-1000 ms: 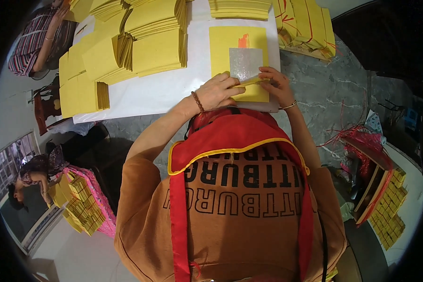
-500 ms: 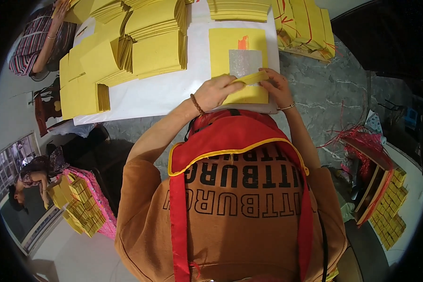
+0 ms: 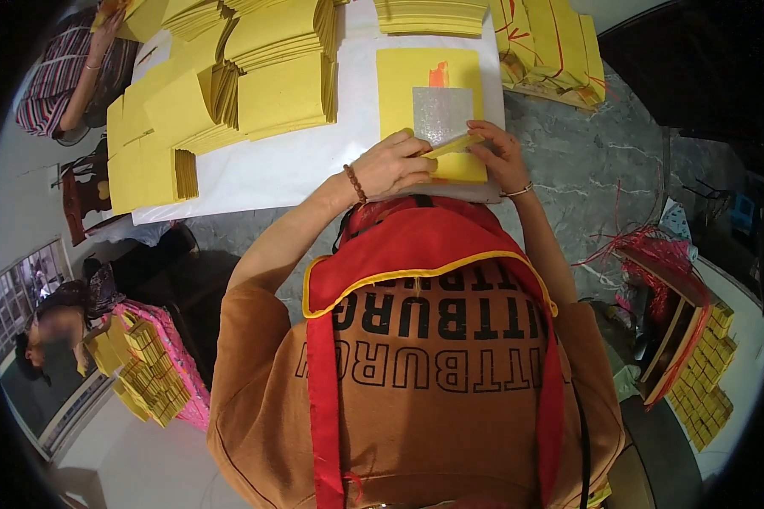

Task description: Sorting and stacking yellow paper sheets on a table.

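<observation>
Seen from above, a person in a brown shirt (image 3: 450,424) and a red apron (image 3: 433,242) with yellow edging works at the near edge of a table with a white cover (image 3: 289,165). Their 2 bare hands meet over a narrow yellow strip (image 3: 455,145) of paper, slanting up to the right. The left hand (image 3: 392,166) is clamped on the strip's left end, fingers bent over it; its thumb is hard to make out. The right hand (image 3: 498,158) pinches the right end between thumb and fingertips. A brown bead bracelet (image 3: 354,182) circles the left wrist, a thin bangle (image 3: 519,191) the right.

The strip lies over the lower part of a yellow sheet (image 3: 394,93), near the table's right corner; whether the 2 are joined cannot be told. A silver square (image 3: 442,112) sits on the sheet, with an orange mark (image 3: 438,74) just above it.

To the left stand stacks of folded yellow paper (image 3: 284,92), and a flat yellow pile (image 3: 433,19) lies at the far edge. Right of the table are yellow bundles (image 3: 560,53) with red ties. Further out, 2 other people work: a person in a striped top (image 3: 38,106) at upper left, and a second person (image 3: 59,327) at lower left, beside small yellow packets (image 3: 154,373).
</observation>
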Motion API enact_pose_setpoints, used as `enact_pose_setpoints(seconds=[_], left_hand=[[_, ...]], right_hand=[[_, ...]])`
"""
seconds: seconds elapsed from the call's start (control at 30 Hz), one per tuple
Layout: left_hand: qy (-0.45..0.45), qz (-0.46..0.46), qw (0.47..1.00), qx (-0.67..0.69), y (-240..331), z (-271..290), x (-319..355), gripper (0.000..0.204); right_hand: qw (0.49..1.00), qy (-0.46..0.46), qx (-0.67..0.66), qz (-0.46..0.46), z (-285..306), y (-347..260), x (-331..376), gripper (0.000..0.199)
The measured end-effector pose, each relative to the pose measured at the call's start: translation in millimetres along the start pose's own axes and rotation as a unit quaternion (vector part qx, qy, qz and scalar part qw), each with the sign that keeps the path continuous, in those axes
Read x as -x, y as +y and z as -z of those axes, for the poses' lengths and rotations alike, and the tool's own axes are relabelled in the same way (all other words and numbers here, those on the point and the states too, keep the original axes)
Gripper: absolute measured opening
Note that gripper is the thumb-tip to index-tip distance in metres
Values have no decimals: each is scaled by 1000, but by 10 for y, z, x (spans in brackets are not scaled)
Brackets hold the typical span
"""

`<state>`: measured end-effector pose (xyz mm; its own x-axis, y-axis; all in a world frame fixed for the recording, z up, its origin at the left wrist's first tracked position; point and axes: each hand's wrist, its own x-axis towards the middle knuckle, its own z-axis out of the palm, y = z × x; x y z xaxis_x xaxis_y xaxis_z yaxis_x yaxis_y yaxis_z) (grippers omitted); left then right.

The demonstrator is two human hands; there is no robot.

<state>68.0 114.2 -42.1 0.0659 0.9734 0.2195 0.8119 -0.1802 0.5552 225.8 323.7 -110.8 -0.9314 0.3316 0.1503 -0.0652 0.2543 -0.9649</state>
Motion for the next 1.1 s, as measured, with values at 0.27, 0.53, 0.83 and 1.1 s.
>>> enact_pose_setpoints(seconds=[0.27, 0.53, 0.83, 1.1], left_hand=[[58, 170, 976, 125, -4, -45, 62, 20], [131, 89, 987, -9, 33, 97, 181, 64], [192, 239, 951, 32, 46, -6, 76, 71], [221, 205, 953, 23, 24, -59, 90, 64]], right_hand=[[998, 14, 56, -18, -5, -25, 53, 26], [999, 42, 0, -34, -83, 86, 48, 19], [994, 67, -66, -55, -120, -55, 4, 26], [981, 81, 158, 82, -177, -182, -24, 23]])
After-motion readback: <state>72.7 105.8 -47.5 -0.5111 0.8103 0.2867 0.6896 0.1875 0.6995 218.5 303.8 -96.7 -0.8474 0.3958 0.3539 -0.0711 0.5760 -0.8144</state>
